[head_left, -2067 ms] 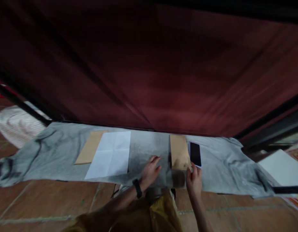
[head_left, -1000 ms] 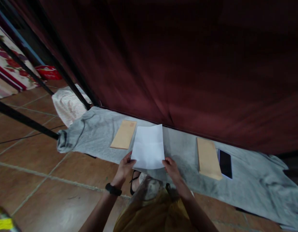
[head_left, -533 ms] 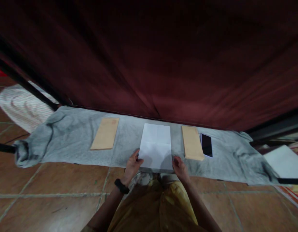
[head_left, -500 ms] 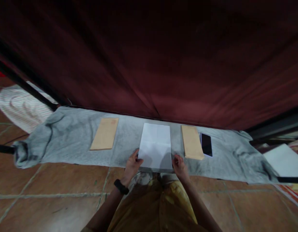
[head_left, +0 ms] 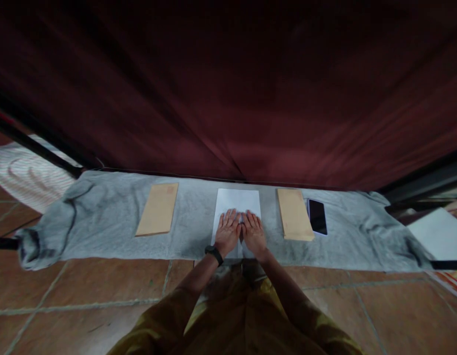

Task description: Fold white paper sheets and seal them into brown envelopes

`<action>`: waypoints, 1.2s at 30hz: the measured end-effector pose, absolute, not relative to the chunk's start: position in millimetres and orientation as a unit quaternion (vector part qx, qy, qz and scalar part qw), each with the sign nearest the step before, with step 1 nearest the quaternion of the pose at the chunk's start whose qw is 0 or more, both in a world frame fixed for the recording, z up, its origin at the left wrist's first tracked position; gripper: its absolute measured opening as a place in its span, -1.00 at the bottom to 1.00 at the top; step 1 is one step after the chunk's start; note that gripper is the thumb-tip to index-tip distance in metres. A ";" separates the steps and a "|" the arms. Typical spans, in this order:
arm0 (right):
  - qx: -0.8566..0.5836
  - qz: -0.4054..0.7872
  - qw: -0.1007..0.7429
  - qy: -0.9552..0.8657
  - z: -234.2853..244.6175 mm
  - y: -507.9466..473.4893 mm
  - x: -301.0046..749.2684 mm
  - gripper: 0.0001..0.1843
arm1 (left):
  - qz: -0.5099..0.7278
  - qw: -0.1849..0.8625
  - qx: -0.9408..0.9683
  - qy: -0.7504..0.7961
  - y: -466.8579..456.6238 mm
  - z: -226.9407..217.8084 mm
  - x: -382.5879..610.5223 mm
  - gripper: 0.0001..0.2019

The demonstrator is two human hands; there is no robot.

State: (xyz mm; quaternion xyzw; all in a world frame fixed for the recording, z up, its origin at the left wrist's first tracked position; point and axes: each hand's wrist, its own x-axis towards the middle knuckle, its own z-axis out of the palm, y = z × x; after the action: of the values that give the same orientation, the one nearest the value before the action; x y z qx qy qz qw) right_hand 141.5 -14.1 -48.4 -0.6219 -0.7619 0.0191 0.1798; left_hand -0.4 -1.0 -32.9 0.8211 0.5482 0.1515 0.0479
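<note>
A white sheet of paper [head_left: 238, 198] lies on the grey cloth [head_left: 193, 217] in front of me, its lower part largely covered by my hands. My left hand [head_left: 227, 232] rests flat on it, fingers stretched forward, with a dark band on the wrist. Beside it my right hand [head_left: 253, 233] is also laid flat on the paper, fingers pointing away from me. The two hands nearly meet at the sheet's middle. Neither hand grips anything.
A brown envelope [head_left: 158, 209] lies to the left, and a stack of brown envelopes [head_left: 294, 214] to the right. Next to that stack is a phone [head_left: 318, 217]. Behind the cloth hangs a dark red curtain [head_left: 258, 123]. Tiled floor [head_left: 113, 286] shows below.
Both hands have come inward from the paper's lower side edges and now lie flat on top of it. The view has shifted slightly; the envelopes and phone stay in place.
</note>
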 end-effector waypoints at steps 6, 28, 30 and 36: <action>-0.634 0.002 0.158 -0.757 -54.1 -14.3 148.6 -0.47 | 0.140 0.025 0.810 0.569 -1.4 -52.1 -8.7 -0.47; -0.656 0.038 0.223 -0.720 -42.9 -4.8 170.5 -0.41 | 0.184 0.020 0.798 0.573 15.0 -25.0 -16.5 -0.42; -0.640 0.064 0.245 -0.726 -37.7 12.6 154.6 -0.41 | 0.181 0.036 0.816 0.547 31.2 -25.4 0.5 -0.42; -0.640 0.054 0.216 -0.735 -44.0 48.4 132.9 -0.45 | 0.120 0.048 0.832 0.539 66.1 -41.4 14.1 -0.39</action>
State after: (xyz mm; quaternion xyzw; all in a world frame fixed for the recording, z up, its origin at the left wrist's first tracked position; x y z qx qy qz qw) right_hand 132.9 48.4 -44.0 -0.6401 -0.7354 0.0542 0.2156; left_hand 14.1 66.1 -41.4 0.8320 0.5395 0.1200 0.0484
